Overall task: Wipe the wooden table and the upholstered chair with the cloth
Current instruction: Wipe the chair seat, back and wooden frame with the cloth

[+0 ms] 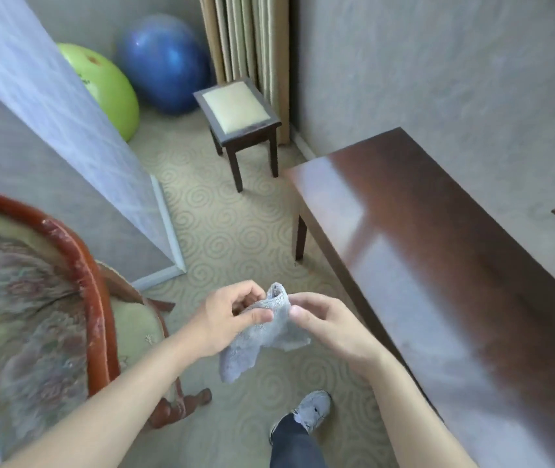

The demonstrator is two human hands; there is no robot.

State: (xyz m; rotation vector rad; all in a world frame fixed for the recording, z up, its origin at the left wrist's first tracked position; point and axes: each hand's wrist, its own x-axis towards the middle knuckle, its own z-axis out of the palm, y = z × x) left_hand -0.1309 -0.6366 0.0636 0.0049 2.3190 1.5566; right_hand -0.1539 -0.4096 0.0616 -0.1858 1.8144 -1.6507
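Greys, browns and two bright balls

Between our fingers [262, 315] we see a pale grey, fluffy cloth [262, 339]. Right of them the bench [438, 265] is dark reddish brown with pale glossy reflections. Left of them the chair [49, 282] has a red-brown frame, muted floral tapestry on its back and pale green fabric on its seat. Beneath them the carpet [222, 238] is beige-green with a swirl pattern. Well beyond them we see a dark brown stool [238, 109] with a cream cushion, a blue ball [164, 62], a lime green ball [107, 86], beige striped curtains [245, 35] and grey textured walls [438, 62]. Below them show a grey shoe [313, 410] and dark blue trousers [296, 447].
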